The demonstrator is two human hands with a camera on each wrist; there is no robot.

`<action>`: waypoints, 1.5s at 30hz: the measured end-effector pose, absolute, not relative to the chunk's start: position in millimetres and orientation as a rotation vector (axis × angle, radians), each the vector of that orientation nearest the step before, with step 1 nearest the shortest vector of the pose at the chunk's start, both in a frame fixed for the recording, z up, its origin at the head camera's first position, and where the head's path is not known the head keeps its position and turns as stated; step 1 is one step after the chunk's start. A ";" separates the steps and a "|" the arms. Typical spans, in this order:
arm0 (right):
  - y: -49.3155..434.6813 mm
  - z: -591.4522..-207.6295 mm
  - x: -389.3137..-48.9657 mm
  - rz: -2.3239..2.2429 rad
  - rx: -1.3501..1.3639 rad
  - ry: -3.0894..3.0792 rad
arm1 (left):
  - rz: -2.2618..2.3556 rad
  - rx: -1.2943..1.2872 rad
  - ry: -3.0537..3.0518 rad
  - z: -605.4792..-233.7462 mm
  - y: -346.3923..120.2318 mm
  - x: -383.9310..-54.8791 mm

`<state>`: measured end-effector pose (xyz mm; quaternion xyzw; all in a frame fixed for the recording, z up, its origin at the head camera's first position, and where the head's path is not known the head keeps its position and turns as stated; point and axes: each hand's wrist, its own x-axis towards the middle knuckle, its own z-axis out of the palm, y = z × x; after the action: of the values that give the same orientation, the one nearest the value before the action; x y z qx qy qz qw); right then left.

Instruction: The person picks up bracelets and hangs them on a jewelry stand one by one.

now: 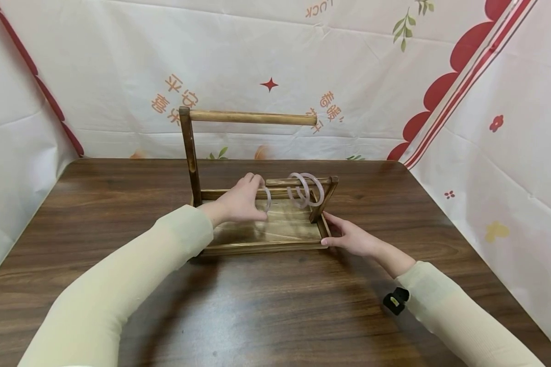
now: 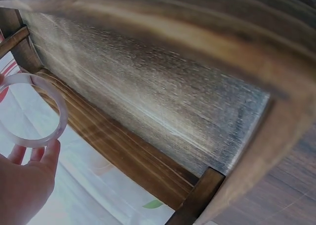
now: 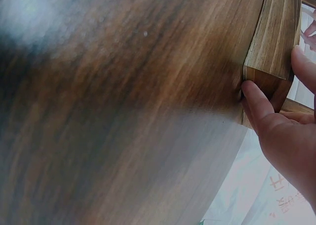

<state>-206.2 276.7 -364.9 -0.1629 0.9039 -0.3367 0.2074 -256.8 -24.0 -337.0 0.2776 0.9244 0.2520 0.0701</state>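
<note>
A wooden bangle stand [image 1: 266, 246] has a shallow tray base, a tall post with a bar at the left and a short post with a lower bar [image 1: 277, 182] at the right. Pale lilac bangles [image 1: 321, 193] hang round that lower bar near its post. Over the tray, my left hand [image 1: 241, 201] pinches another pale lilac bangle [image 2: 61, 111] between thumb and fingers, close to the lower bar's free end. My right hand [image 1: 351, 237] grips the tray's front right corner, its thumb on the front and its fingers along the side.
The stand sits on a dark wood-grain table [image 1: 275, 306]. Behind and beside it hang white printed cloths [image 1: 239, 61] with red trim. The stand's upper bar [image 1: 252, 117] reaches out above the left hand. A small black device [image 1: 396, 300] is at the right sleeve cuff.
</note>
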 end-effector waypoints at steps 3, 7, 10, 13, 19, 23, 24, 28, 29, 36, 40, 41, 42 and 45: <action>276.2 -364.7 -206.7 -0.954 -0.456 2.510 | 0.780 0.835 2.781 -335.2 -24.9 -256.9; 275.7 -363.7 -205.9 -0.969 -0.489 2.505 | 0.799 0.835 2.777 -334.5 -27.0 -257.6; 276.3 -362.7 -205.1 -0.948 -0.532 2.522 | 0.823 0.840 2.773 -334.5 -29.2 -258.5; 276.8 -363.1 -205.5 -0.954 -0.524 2.515 | 0.850 0.849 2.776 -333.7 -31.8 -258.8; 276.3 -364.9 -206.7 -0.963 -0.455 2.498 | 0.888 0.869 2.782 -331.2 -35.9 -258.1; 276.3 -363.9 -205.7 -0.954 -0.457 2.500 | 0.913 0.874 2.777 -330.6 -37.8 -257.8; 276.3 -363.7 -205.4 -0.959 -0.453 2.498 | 0.919 0.877 2.776 -330.8 -38.4 -258.0; 276.5 -364.1 -205.5 -0.953 -0.445 2.500 | 0.945 0.881 2.770 -330.3 -40.4 -258.6; 276.8 -364.5 -205.8 -0.948 -0.447 2.501 | 0.948 0.884 2.772 -330.4 -41.0 -258.9; 277.3 -365.8 -206.6 -0.948 -0.454 2.499 | 0.949 0.899 2.801 -328.6 -45.4 -260.9; 277.3 -365.6 -206.7 -0.953 -0.466 2.498 | 0.952 0.885 2.812 -325.7 -47.7 -261.6; 277.2 -365.5 -206.7 -0.953 -0.467 2.498 | 0.956 0.883 2.811 -325.1 -48.2 -261.8; 277.3 -365.6 -206.8 -0.951 -0.461 2.500 | 0.957 0.881 2.812 -324.4 -48.7 -261.8; 277.3 -365.1 -206.7 -0.942 -0.447 2.503 | 0.958 0.882 2.816 -322.8 -49.2 -261.9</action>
<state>-206.7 277.3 -365.1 -0.1610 0.9019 -0.3394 0.2135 -261.9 -49.2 -322.8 0.2842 0.9075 0.3088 0.0196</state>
